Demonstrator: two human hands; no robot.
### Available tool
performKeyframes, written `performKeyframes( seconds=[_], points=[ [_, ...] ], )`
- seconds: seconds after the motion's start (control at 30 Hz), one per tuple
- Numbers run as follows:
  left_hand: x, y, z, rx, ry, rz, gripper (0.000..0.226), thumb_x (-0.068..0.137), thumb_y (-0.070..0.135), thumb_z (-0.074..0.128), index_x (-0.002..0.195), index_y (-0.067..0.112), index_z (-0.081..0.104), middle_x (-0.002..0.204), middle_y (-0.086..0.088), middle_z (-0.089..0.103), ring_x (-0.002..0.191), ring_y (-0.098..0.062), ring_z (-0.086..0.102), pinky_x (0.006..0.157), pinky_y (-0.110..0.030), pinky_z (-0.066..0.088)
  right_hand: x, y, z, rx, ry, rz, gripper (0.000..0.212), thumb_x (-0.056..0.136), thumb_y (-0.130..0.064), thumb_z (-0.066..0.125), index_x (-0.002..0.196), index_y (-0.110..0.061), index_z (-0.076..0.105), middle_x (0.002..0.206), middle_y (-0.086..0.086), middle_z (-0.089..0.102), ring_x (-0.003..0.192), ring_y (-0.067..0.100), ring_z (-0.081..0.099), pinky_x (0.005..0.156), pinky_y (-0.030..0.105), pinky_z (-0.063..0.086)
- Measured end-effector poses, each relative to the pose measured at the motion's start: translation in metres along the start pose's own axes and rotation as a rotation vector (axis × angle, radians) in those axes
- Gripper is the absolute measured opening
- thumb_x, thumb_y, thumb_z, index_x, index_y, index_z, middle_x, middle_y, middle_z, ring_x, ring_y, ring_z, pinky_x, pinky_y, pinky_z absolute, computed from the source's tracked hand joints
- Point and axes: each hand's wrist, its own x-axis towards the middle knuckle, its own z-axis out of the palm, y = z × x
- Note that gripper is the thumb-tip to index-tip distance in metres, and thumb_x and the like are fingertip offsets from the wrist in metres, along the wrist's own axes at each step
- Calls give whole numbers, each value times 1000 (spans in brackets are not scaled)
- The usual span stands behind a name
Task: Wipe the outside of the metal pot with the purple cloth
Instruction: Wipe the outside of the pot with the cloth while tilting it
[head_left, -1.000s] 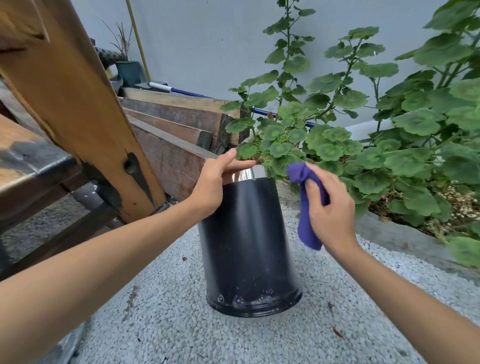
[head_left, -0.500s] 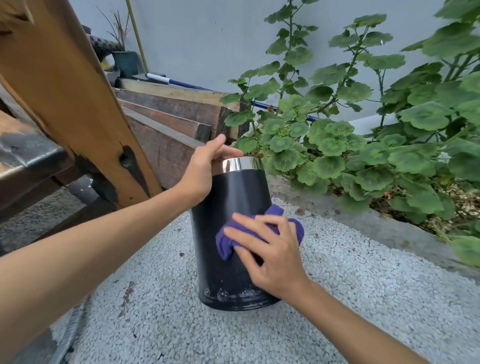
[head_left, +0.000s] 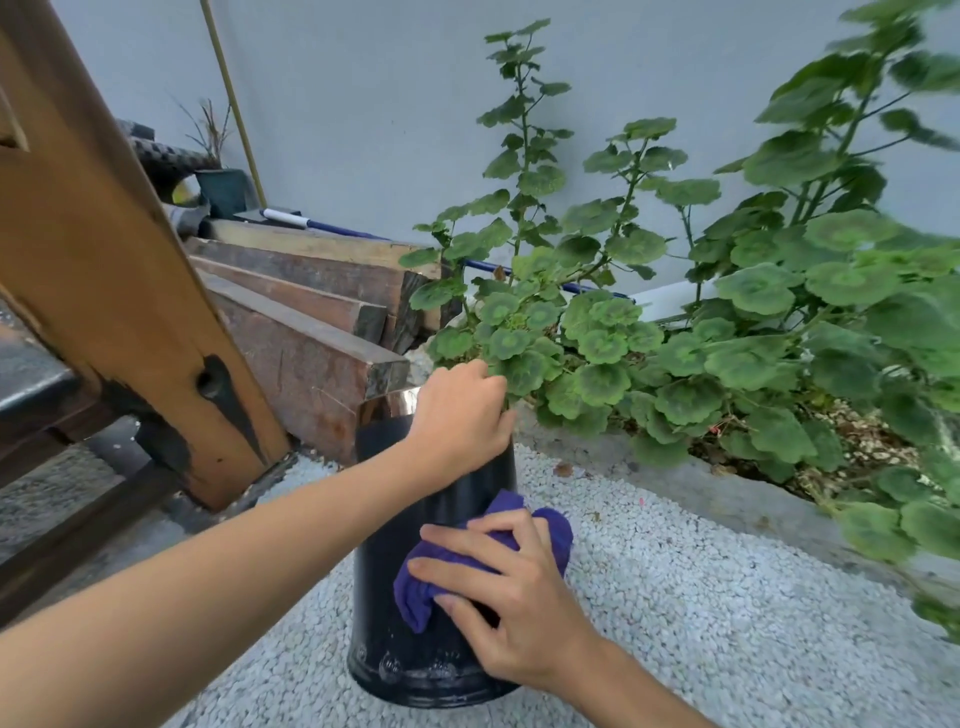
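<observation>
The left hand (head_left: 460, 415) gripped the pot (head_left: 395, 597) rim. The right hand (head_left: 509, 587) pressed the cloth (head_left: 415, 592) on the lower wall — wiping was underway, far side apparently pending.

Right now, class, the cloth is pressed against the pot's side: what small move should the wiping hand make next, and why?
Probably slide the purple cloth down toward the base. The right hand presses it mid-wall on the metal pot, droplets show near the bottom edge, and the left hand grips the rim to steady it.
</observation>
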Motion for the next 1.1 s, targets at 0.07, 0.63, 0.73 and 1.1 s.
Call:
performKeyframes(
  seconds=[0.07,0.63,0.73,1.1],
  points=[
    [0,-8,-3,-53,29,-44,33,90,42,59,106,19,76,96,-4,70,89,-29,67,70,-35,47,2,-4,2,33,39,17,27,103,-43,56,126,-42,70,147,-27,52,117,14,51,93,42,41],
    [-15,-39,-57,-686,87,-403,54,80,32,76,33,17,53,31,7,43,37,-1,42,62,-23,40,65,10,-37,614,646,629,27,93,-47,61,111,-66,67,117,-15,69,115,-2,64,102,28,48],
    [-11,-25,-43,-715,74,-416,65,83,25,77,30,15,40,33,5,32,37,-5,31,59,-30,44,64,8,-41,482,573,563,31,94,-48,55,112,-72,62,110,-33,67,116,12,62,101,28,47],
    [24,-38,-27,-694,-136,-332,67,101,48,50,48,10,34,46,-3,29,52,-21,30,54,-34,23,92,30,-18,-81,412,239,32,98,-16,67,128,-21,73,133,8,61,113,29,50,97,44,45]
  ],
)
